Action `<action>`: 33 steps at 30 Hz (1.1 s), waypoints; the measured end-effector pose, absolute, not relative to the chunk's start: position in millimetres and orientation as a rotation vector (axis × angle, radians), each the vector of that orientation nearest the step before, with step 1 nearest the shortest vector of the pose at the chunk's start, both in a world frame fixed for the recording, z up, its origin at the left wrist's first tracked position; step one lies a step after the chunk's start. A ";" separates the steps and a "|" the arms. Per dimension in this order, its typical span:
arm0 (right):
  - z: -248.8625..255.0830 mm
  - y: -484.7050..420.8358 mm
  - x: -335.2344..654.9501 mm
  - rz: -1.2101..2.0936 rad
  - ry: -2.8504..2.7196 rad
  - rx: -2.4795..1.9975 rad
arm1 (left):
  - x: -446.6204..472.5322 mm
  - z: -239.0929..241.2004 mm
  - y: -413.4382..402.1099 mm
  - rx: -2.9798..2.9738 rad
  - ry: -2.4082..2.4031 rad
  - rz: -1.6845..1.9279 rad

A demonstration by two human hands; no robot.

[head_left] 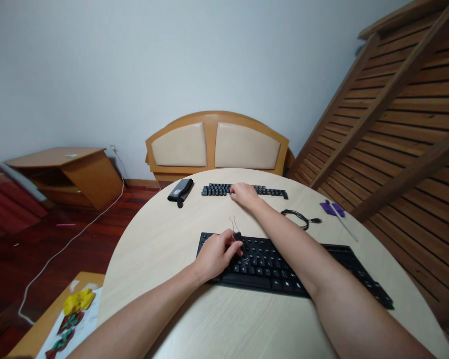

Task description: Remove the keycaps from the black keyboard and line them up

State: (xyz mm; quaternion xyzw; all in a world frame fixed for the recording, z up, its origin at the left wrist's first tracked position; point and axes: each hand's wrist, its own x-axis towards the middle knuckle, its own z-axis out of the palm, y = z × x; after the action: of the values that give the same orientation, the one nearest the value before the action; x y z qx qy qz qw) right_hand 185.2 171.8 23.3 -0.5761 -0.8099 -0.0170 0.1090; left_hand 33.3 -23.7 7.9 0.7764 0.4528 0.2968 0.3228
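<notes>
A black keyboard (269, 285) lies on the round table, partly covered by my right forearm. Over its left part, my left hand (217, 253) is closed on a keycap puller (238, 236) with a dark handle and thin wire prongs. Farther back, rows of loose black keycaps (217, 190) are laid out in a long strip. My right hand (244, 193) reaches across to the middle of that strip, its fingers pinched down on a keycap. The hand hides some of the keycaps there.
A folded black pouch (180, 190) lies at the table's back left. On the right are a coiled black cable (303, 218), a purple cloth (333, 208) and a thin light stick (344, 224). A headboard (211, 119) stands behind; wooden slats (396, 129) lean at right.
</notes>
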 end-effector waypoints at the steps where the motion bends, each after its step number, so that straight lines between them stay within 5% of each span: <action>1: 21.6 174.2 182.2 -0.063 -2.380 -1.708 | 33.4 8.1 -23.8 2.038 1.190 0.778; 33: 8.7 181.1 168.4 -0.117 -2.358 -1.745 | 34.0 10.2 -24.3 2.030 1.215 0.749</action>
State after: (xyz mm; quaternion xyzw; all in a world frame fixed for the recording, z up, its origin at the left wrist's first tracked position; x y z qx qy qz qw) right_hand 168.4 181.1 8.7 -0.5914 -0.7988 -0.0397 0.1028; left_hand 34.0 -24.3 10.2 0.7738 0.4632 0.2857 0.3241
